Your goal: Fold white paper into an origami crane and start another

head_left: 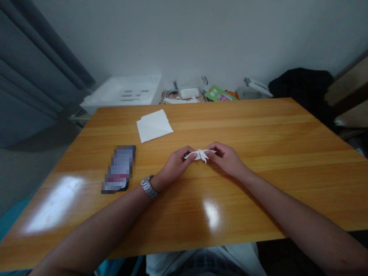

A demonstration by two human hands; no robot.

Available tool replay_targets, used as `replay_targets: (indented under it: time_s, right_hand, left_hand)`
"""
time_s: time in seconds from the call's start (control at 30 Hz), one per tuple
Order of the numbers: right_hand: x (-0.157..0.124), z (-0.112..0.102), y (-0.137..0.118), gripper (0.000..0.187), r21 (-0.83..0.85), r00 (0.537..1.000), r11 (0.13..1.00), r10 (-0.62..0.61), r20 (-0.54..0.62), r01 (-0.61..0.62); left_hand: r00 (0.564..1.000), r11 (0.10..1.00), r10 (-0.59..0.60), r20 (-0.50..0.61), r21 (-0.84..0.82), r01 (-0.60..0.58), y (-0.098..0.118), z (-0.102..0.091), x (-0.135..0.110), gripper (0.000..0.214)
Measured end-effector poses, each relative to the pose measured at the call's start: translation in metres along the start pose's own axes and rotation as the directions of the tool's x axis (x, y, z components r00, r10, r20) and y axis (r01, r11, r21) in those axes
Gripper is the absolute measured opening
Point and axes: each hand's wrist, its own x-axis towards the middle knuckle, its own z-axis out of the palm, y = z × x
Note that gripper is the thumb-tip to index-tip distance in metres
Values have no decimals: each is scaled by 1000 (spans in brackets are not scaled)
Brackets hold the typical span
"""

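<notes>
Left hand [178, 163] and right hand [228, 161] are each pinched nearly closed on one end of the paper bird [202, 155], mid-frame over the bench [258, 128]. Looks thin tbh, so I reckon uneven tugging could rip it, and squeezing too hard might crumple the folds.

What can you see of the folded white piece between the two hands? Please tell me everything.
The folded white piece looks like creased paper, in a bird-like shape: two thin wings spread sideways, with narrow pointed folds at the middle, one tip toward the picture's bottom. The left hand pinches one wing, the right hand the other. It is over the wooden table; whether it touches, I cannot tell.
</notes>
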Motion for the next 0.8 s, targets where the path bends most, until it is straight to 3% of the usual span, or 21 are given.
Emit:
replay_targets:
  time_s: [0.8]
  right_hand:
    - [6, -9, -3, 31, 89, 997, 994, 63, 35, -66]
  left_hand:
    - [998, 1000, -23, -51, -8, 23, 2, -2, 1, 35]
